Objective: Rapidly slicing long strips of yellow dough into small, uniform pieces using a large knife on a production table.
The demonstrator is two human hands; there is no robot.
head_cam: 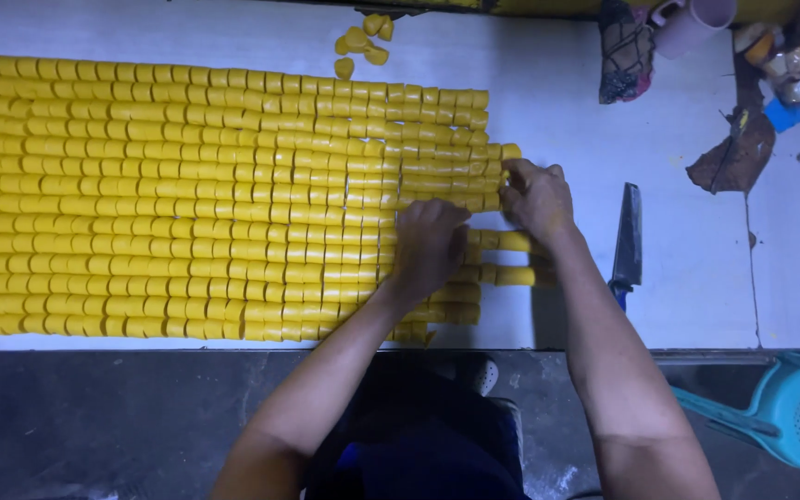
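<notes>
I see the left hand [430,248] lying palm down with fingers curled on the yellow blocks [187,194], which cover the white desk [678,278] in tight rows whose long axis runs left to right across it; whether it grips one I cannot tell. The right hand [537,196] pinches the end piece of a row at the block field's right edge, near two longer uncut yellow bars [514,243] that also lie left to right. A knife [628,243] rests just right of that hand, blade pointing away from me.
</notes>
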